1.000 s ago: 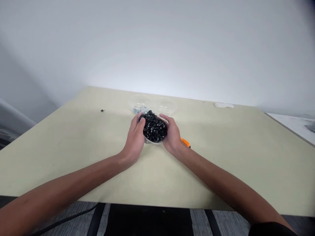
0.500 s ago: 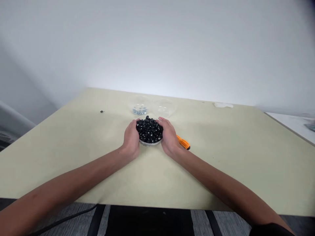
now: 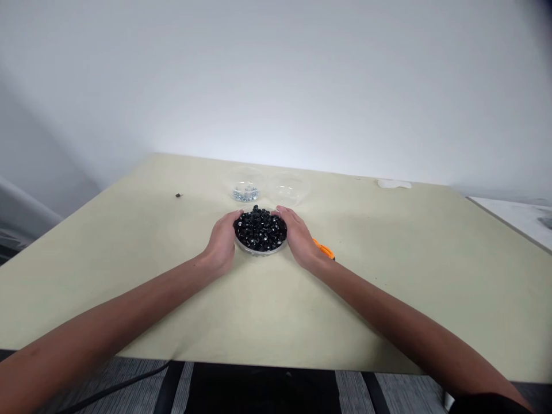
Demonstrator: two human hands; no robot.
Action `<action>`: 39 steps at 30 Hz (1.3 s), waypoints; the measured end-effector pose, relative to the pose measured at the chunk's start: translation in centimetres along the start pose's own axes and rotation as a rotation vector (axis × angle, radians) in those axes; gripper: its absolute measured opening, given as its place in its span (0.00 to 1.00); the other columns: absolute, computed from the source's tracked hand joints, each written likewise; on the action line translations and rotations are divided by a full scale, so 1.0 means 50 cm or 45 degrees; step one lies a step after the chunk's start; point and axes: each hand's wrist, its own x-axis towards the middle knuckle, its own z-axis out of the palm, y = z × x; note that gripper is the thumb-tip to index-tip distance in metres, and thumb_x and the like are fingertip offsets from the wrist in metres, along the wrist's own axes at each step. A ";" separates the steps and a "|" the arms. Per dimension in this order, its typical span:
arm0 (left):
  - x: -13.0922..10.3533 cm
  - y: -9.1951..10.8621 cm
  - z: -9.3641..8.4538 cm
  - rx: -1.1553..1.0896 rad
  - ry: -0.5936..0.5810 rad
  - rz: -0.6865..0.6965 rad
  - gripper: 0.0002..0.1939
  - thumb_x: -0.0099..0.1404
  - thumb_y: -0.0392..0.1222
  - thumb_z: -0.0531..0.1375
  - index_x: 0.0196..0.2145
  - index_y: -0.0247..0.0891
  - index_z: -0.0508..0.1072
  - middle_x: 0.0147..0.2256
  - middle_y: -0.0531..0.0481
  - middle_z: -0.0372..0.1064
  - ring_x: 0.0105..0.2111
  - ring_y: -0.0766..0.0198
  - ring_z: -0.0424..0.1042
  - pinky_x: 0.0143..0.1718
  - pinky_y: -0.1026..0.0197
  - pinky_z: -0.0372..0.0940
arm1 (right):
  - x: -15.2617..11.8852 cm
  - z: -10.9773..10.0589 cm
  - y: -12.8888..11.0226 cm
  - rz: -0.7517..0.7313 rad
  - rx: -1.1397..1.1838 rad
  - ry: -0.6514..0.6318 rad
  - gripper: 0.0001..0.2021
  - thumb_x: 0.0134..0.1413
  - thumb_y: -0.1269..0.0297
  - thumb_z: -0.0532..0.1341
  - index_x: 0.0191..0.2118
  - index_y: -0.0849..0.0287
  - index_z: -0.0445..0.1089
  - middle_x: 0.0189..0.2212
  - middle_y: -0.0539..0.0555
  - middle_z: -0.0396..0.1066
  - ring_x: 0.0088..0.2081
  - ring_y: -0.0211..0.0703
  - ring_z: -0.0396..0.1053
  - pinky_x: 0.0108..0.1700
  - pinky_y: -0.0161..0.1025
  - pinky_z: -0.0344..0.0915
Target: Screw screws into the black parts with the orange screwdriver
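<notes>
A clear round bowl [image 3: 259,253] heaped with small black parts [image 3: 260,230] stands near the middle of the table. My left hand [image 3: 223,238] is against the bowl's left side, and my right hand [image 3: 297,234] is against its right side, so the bowl is held between them. Behind it are two more clear bowls: the left one holds small silvery pieces [image 3: 245,194], and nothing shows inside the right one [image 3: 288,188]. An orange tool [image 3: 324,249] lies partly hidden behind my right wrist.
The pale table [image 3: 414,253] reaches back to a white wall. A small dark piece [image 3: 178,195] lies at the left back, and a white flat object [image 3: 394,184] by the wall at the right back. A white surface [image 3: 513,218] adjoins at the right.
My left hand has shifted slightly left, and the bowl of black parts sits slightly further left. My right hand covers more of the orange tool.
</notes>
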 end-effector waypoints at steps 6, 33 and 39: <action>-0.007 0.011 -0.016 0.312 -0.011 0.221 0.19 0.66 0.49 0.58 0.51 0.39 0.72 0.56 0.45 0.68 0.60 0.50 0.63 0.60 0.50 0.58 | -0.029 -0.026 -0.033 -0.532 -0.354 0.079 0.26 0.67 0.53 0.47 0.67 0.52 0.54 0.65 0.51 0.55 0.67 0.41 0.54 0.70 0.48 0.52; -0.003 0.051 -0.079 1.361 -0.736 0.970 0.28 0.76 0.52 0.44 0.70 0.48 0.48 0.71 0.53 0.36 0.70 0.60 0.38 0.70 0.52 0.40 | -0.026 -0.038 -0.030 -0.878 -1.169 -0.417 0.43 0.63 0.36 0.45 0.73 0.59 0.38 0.71 0.54 0.30 0.73 0.48 0.29 0.74 0.54 0.35; 0.003 0.028 -0.088 1.484 -0.917 1.140 0.28 0.75 0.51 0.48 0.69 0.48 0.50 0.70 0.51 0.43 0.70 0.56 0.42 0.70 0.49 0.37 | -0.026 -0.045 -0.009 -0.887 -1.248 -0.506 0.43 0.63 0.36 0.45 0.73 0.60 0.38 0.71 0.54 0.32 0.72 0.48 0.31 0.74 0.52 0.34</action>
